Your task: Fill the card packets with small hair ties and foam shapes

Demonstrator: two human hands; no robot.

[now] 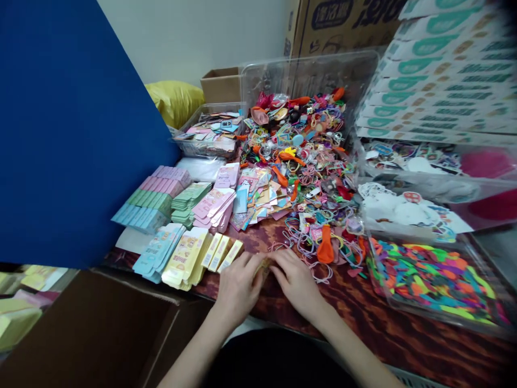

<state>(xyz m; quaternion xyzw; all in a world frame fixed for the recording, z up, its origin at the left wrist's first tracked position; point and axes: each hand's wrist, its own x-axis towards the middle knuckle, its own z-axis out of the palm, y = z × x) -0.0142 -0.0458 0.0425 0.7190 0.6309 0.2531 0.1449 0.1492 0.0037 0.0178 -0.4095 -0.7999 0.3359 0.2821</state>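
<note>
My left hand is closed around a small yellow box, mostly hidden by the fingers. My right hand meets it from the other side, its fingers bent at the box's top end; what they pinch is hidden. Just left of my hands stand a few narrow filled yellow boxes. Beside these lie flat yellow cartons and flat blue cartons. Colourful hair ties and trinkets are heaped beyond my hands, with an orange balloon at the near edge.
Small cards lie left of the heap. Filled pastel boxes are stacked near a large blue panel. At right, a clear tray holds neon pieces, below stacked white boxes. An open cardboard box sits lower left.
</note>
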